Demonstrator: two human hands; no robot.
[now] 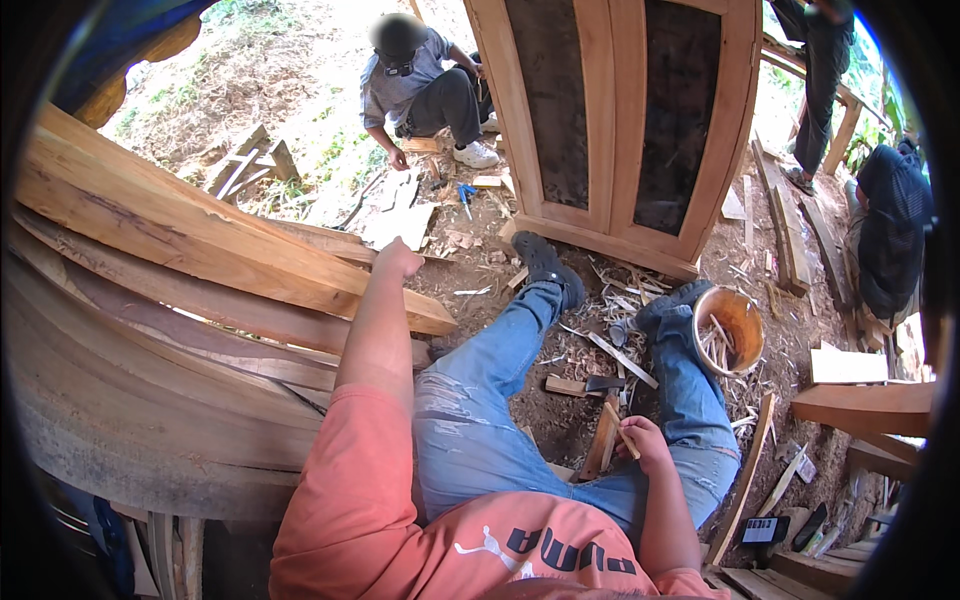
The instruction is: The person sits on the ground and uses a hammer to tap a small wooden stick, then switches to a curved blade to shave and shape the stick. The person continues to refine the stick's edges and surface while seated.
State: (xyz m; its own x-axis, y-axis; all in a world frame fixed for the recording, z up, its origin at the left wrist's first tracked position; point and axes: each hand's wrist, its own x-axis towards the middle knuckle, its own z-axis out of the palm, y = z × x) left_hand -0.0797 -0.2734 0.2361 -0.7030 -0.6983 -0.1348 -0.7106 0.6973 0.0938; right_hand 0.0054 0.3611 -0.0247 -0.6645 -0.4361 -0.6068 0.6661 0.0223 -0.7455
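Observation:
My left hand reaches forward past the ends of the stacked planks, close to a pale flat board on the ground. Its fingers are mostly hidden from view. In front of my lap, my right hand is closed on a short, thin wooden stick. A hatchet lies on the dirt between my legs, beside a small wood block. Close to the right hand is another wood piece.
A wooden door with dark panels stands ahead. Against my right leg is a bucket holding wood slivers. A person crouches far left, near blue-handled pliers. Two more people are at right. A phone lies lower right.

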